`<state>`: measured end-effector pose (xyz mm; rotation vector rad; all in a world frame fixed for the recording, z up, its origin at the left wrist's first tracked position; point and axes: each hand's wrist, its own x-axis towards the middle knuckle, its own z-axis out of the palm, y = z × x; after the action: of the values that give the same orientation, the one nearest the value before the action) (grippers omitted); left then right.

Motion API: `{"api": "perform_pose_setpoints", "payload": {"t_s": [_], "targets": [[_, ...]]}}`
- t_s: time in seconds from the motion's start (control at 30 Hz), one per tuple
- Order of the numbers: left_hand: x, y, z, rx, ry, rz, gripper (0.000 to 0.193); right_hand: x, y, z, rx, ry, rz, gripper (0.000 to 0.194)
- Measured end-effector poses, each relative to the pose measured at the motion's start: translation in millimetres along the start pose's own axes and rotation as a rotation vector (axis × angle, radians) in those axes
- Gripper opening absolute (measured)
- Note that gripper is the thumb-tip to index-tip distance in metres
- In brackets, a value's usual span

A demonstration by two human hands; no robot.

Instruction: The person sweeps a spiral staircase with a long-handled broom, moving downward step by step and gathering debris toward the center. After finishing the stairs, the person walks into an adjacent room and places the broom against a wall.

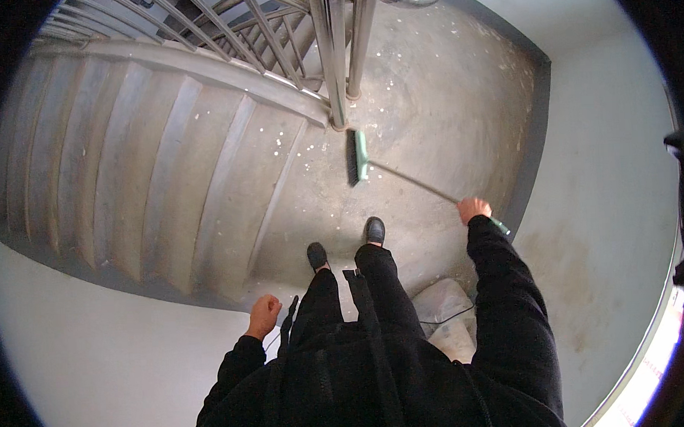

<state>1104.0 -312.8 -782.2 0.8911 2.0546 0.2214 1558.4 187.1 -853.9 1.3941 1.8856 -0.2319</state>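
Observation:
My right hand [474,209] grips the thin handle of a broom [360,155] near its green end. The broom's pale green head with dark bristles lies against the concrete landing floor [446,111], just below the foot of the metal railing post. At the lower left, my left hand [265,315] is held near my hip with the fingers curled in, and nothing can be seen in it. Small white specks are scattered over the floor around the broom head and on the nearest steps.
Concrete stairs [168,164] run off to the left, bordered by a metal railing [329,59]. Pale walls [598,173] stand on the right and lower left. A plastic-covered bundle [446,300] with a dark cord lies beside my leg, behind my feet.

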Motion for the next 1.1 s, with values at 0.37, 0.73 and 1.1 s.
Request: {"api": "perform_pose_setpoints", "payload": {"t_s": [0.37, 0.73, 1.1], "targets": [[35.3, 45.8, 26.4, -0.143, 0.029, 0.011, 0.020, 2.2, 79.1, -47.1, 0.073, 0.287, -0.148, 0.034], [46.2, 91.7, 27.6, -0.084, 0.062, -0.057, 0.021, 102.9, 112.8, -95.2, -0.282, 0.177, -0.222, 0.027], [87.5, 88.4, -0.2, -0.081, 0.082, -0.015, 0.019, 167.5, 109.9, -182.9, -0.134, 0.314, -0.074, 0.035]]}}
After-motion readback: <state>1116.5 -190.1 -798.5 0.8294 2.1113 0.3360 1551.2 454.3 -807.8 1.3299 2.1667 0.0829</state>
